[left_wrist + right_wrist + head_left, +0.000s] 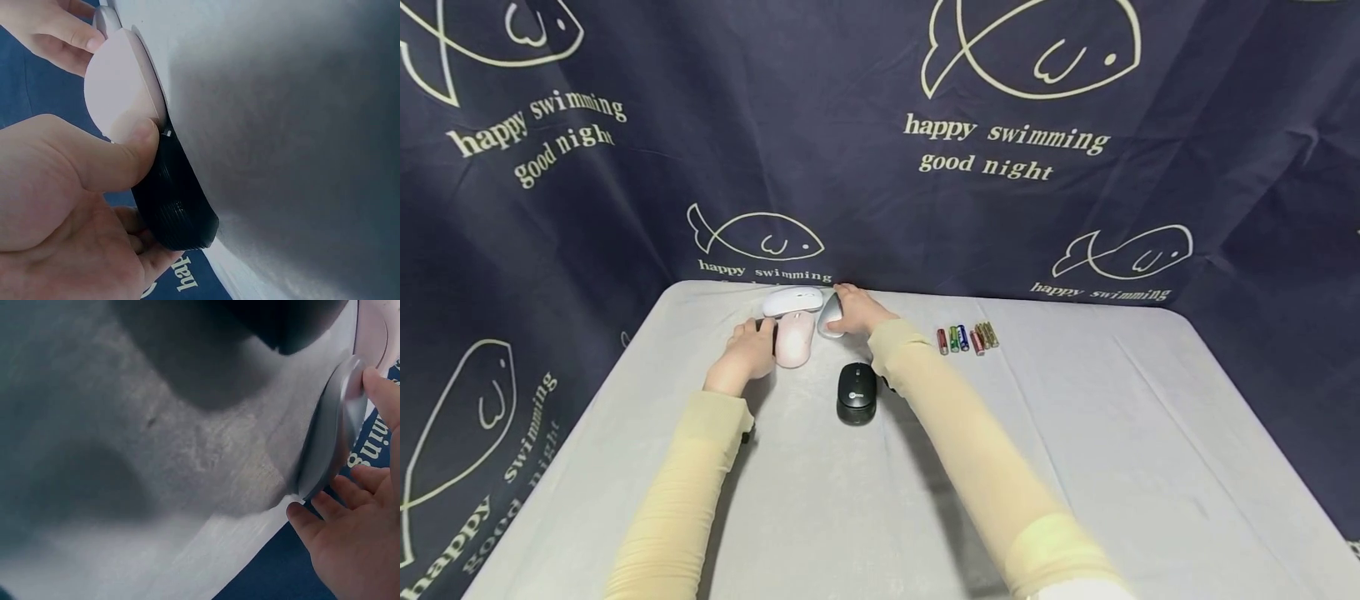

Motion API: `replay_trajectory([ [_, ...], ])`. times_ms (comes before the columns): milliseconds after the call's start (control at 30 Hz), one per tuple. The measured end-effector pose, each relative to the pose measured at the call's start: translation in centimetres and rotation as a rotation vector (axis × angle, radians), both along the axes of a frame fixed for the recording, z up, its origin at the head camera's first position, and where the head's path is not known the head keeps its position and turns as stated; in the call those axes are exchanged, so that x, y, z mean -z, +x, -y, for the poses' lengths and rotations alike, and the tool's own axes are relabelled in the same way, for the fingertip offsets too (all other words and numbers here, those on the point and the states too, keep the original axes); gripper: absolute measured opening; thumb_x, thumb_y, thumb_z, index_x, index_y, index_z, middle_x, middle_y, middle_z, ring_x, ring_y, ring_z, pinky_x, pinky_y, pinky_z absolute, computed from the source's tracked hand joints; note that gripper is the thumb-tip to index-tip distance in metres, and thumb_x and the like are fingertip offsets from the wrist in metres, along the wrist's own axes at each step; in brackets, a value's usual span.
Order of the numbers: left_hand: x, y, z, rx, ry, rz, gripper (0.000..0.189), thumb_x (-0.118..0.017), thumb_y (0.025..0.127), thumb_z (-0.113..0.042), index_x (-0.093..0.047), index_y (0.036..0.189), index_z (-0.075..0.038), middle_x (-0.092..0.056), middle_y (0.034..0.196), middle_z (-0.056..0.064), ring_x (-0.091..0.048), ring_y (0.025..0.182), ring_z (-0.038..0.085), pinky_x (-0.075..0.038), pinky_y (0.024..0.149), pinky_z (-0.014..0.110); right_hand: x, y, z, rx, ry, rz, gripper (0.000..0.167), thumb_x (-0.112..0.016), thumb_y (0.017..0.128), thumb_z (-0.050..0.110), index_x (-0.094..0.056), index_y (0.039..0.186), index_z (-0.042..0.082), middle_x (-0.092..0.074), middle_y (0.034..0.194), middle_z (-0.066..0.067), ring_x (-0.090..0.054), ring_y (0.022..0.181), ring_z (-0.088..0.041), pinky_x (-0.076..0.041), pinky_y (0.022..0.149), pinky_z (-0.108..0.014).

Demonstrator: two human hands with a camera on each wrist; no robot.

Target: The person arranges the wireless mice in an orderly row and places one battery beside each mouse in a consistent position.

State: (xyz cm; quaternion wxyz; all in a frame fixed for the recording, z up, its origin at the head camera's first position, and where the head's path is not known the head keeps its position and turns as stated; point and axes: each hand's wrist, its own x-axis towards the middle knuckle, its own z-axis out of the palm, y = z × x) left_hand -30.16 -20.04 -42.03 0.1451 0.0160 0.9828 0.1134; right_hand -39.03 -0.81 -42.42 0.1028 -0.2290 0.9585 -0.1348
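The left hand is gripping the ridged mouse, its thumb lying where that mouse is meeting the pink mouse. The right hand is holding the grey mouse between thumb and fingers. The white mouse is lying just behind the pink one. If the left hand is pushing too hard, the pink mouse could be bumping the white one. If the right fingers are slipping, the grey mouse could be tipping. The black mouse is sitting nearer, apart from both hands.
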Motion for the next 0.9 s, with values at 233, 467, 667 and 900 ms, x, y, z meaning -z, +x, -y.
replay_trajectory([
  [233,0.0,0.1,0.0,0.001,0.001,-0.002,0.064,-0.05,0.092,-0.012,-0.019,0.146,0.001,-0.013,0.146,0.038,-0.014,0.136,0.051,-0.018,0.111,0.058,0.6,-0.1,0.5,-0.024,0.03,0.003,0.09,-0.067,0.083,0.044,-0.023,0.148,0.0,-0.027,0.152,-0.017,-0.023,0.141,-0.031,-0.021,0.115,-0.034],
  [467,-0.2,0.0,0.0,-0.006,-0.004,-0.002,0.065,-0.052,0.091,-0.012,-0.02,0.147,0.001,-0.014,0.147,0.038,-0.014,0.136,0.051,-0.019,0.111,0.058,1.0,-0.1,0.8,-0.003,0.05,0.011,0.097,-0.069,0.079,0.05,-0.021,0.149,0.003,-0.021,0.153,-0.019,-0.016,0.143,-0.035,-0.017,0.116,-0.038],
  [667,-0.2,0.0,-0.1,0.0,-0.011,-0.006,0.066,-0.052,0.091,-0.013,-0.019,0.147,0.001,-0.013,0.146,0.038,-0.014,0.136,0.052,-0.019,0.11,0.058,2.7,-1.7,0.8,0.035,-0.006,0.063,0.107,-0.072,0.071,0.058,-0.021,0.15,0.007,-0.015,0.154,-0.023,-0.008,0.144,-0.036,-0.015,0.116,-0.038],
  [900,-0.1,0.0,0.0,0.0,-0.006,-0.004,0.066,-0.051,0.091,-0.013,-0.019,0.147,0.001,-0.013,0.147,0.038,-0.013,0.136,0.052,-0.018,0.111,0.058,3.5,-2.2,0.4,0.02,-0.067,0.046,0.113,-0.076,0.062,0.063,-0.028,0.148,0.008,-0.026,0.15,-0.022,-0.017,0.142,-0.035,-0.021,0.115,-0.038],
])
